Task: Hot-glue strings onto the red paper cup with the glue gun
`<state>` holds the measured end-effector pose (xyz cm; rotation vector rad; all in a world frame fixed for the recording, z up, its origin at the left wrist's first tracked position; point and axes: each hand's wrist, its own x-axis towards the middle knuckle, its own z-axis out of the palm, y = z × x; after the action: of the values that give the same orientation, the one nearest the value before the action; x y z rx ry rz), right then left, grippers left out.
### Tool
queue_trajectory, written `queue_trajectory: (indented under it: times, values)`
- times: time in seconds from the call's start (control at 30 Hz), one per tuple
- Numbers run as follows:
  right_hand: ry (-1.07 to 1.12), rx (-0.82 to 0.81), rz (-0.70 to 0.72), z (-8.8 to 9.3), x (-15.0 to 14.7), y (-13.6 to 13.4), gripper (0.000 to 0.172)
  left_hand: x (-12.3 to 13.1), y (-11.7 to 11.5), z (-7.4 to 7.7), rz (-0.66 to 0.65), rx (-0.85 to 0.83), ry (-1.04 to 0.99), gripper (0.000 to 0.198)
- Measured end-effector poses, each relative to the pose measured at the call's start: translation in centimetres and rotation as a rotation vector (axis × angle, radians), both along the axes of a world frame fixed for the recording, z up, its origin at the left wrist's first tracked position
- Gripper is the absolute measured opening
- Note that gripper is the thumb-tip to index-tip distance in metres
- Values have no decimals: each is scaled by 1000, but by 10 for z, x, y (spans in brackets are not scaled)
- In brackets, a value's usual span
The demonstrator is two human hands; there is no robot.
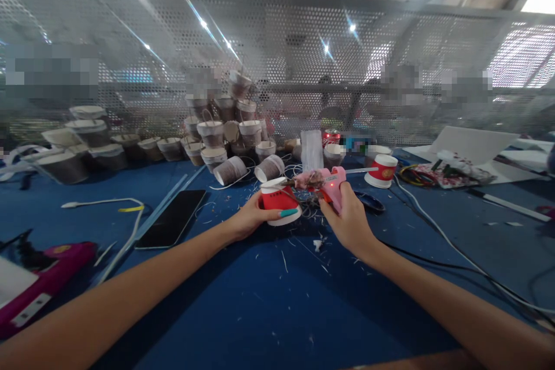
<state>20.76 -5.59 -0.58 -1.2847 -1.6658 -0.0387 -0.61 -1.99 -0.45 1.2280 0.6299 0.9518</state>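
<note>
My left hand is closed around a red and white paper cup, which stands upside down, its wide rim at the bottom. In my right hand is a pink glue gun, with a small light glowing on its side. A clear glue stick sticks out of the gun's back end. The gun's nozzle points left and lies close to the upper edge of the cup; whether it touches cannot be made out. A second red and white paper cup stands upside down to the right.
Small grey buckets are stacked at the back, with more buckets at left. A black phone and a magenta power strip lie left. Cables cross the right side. A soda can stands behind. White scraps litter the blue table.
</note>
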Motion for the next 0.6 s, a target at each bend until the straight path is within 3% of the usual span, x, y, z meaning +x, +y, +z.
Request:
queue_trajectory:
  times: [0.6]
  values:
    - [-14,-3,-8,0,1,1,17,-2,0,-3,54,-29,65,57]
